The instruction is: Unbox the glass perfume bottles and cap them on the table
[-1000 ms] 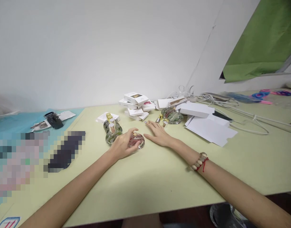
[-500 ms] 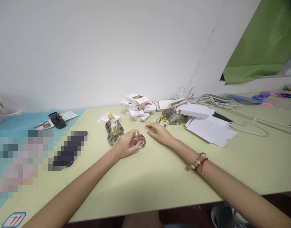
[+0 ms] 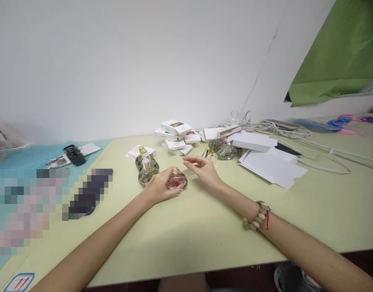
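My left hand (image 3: pixel 160 187) is wrapped round a round pink perfume bottle (image 3: pixel 178 182) with a gold neck, which stands on the pale green table (image 3: pixel 204 227). My right hand (image 3: pixel 203 169) hovers just right of the bottle, lifted off the table, with thumb and fingertips drawn together in a pinch. What they hold is too small to make out. Two greenish perfume bottles (image 3: pixel 146 169) with gold and silver tops stand close to the left of the pink one. Another round greenish bottle (image 3: pixel 223 149) lies behind my right hand, with small caps (image 3: pixel 208 153) beside it.
A pile of small white boxes (image 3: pixel 175 133) sits at the back. Flat white cardboard sheets (image 3: pixel 271 164) and white cables (image 3: pixel 298 136) lie to the right. A black clip (image 3: pixel 73 154) rests on a blue mat (image 3: pixel 28 158) at the left. Green paper (image 3: pixel 338 61) hangs top right.
My right hand has lifted off the table near the small caps, turned and closed its fingertips into a pinch. My left hand stays on the pink bottle.
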`<state>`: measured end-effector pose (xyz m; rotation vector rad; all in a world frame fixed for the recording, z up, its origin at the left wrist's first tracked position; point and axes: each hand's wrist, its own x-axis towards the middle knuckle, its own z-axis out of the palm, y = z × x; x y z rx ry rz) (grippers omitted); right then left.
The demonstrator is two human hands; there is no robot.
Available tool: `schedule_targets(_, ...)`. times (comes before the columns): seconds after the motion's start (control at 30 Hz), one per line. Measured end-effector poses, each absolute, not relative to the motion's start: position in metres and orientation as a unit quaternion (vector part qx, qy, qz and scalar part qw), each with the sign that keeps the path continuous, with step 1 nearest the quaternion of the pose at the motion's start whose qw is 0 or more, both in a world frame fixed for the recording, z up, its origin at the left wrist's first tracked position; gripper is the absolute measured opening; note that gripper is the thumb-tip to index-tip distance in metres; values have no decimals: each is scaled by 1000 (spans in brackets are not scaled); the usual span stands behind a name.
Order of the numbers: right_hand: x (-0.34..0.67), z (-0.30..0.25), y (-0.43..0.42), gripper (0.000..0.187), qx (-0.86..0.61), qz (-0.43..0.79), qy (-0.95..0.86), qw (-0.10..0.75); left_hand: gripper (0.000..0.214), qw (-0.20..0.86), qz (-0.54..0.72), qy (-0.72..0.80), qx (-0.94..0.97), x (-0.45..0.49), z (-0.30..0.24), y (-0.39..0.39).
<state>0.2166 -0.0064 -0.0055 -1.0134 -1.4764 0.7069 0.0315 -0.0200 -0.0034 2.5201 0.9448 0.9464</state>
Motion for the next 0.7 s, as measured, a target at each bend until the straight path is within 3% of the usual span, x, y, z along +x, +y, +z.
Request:
schedule_targets(0.33,197,12,-35,14,-351,240,-720,548,36,173,333,322,869,33,-9,-17)
schedule_targets(0.5,197,13,-34,14,-375,228,-692,573,33,162,333,315,874,32,-8,-17)
schedule_targets(0.7,195,12,-34,17,-374,279,-703,537,32,140,337,298,882,32,-9,-18)
